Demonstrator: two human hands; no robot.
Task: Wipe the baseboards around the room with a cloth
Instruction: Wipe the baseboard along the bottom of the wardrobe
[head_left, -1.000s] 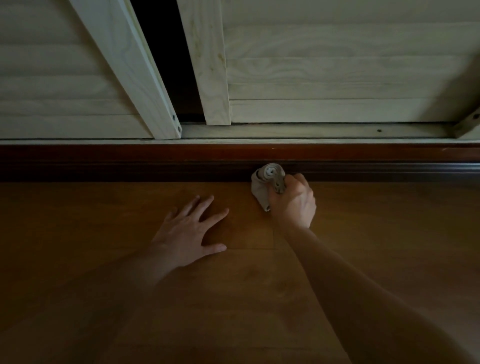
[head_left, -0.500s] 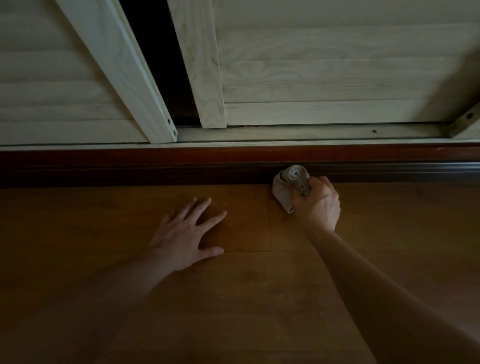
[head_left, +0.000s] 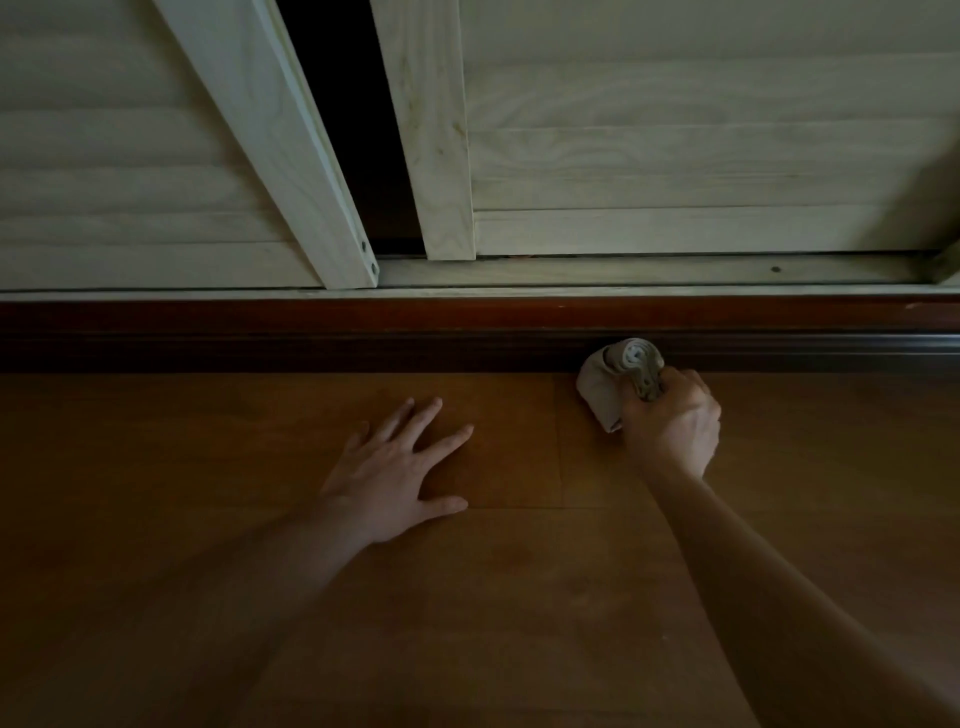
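Note:
A dark reddish-brown baseboard (head_left: 363, 332) runs across the view at the foot of pale wooden sliding doors. My right hand (head_left: 672, 423) grips a bunched grey-beige cloth (head_left: 610, 379), whose top end presses against the baseboard's lower moulding, right of centre. My left hand (head_left: 400, 467) lies flat on the wooden floor (head_left: 493, 597) with fingers spread, well left of the cloth and a little short of the baseboard.
Above the baseboard stand two louvred sliding doors, the left door (head_left: 130, 156) and the right door (head_left: 701, 145), with a dark gap (head_left: 353, 130) between them and a pale bottom track (head_left: 623, 273). The room is dim.
My right hand has slid the cloth to the right along the baseboard. My left hand has stayed planted on the floor.

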